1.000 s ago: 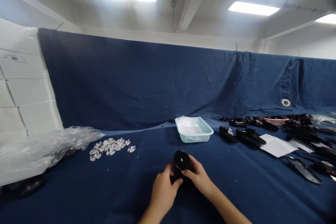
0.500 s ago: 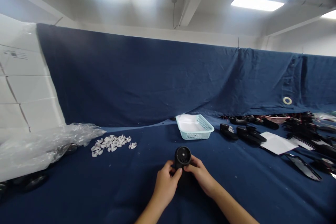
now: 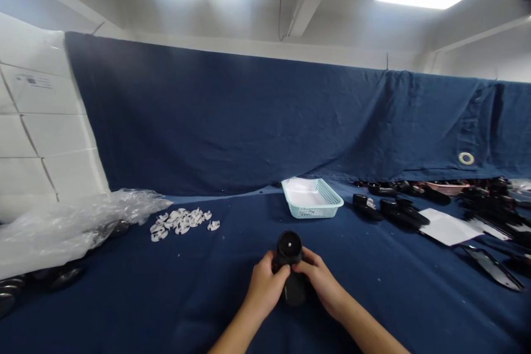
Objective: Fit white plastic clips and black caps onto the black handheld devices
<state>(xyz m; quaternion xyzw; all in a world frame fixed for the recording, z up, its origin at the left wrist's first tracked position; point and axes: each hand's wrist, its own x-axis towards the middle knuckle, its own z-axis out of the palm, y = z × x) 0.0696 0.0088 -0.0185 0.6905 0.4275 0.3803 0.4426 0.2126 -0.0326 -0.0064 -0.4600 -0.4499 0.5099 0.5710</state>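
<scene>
A black cylindrical plastic part (image 3: 289,247) with a round face and a small centre hole is held over the blue cloth table (image 3: 166,298). My left hand (image 3: 265,287) grips its left side with curled fingers. My right hand (image 3: 321,282) grips its right side, thumb near the round face. The part's lower body (image 3: 294,290) shows between the two hands. A pile of small white clips (image 3: 181,222) lies to the left.
A light-blue mesh basket (image 3: 312,197) stands behind the hands. Black parts (image 3: 390,210) and white paper sheets (image 3: 446,227) cover the right side. A clear plastic bag (image 3: 70,227) over dark round parts lies at the left. A blue cloth wall (image 3: 249,121) backs the table.
The view has shifted slightly to the right and down. Both hands have kept hold of the black part and turned it a little, showing more of its lower body.
</scene>
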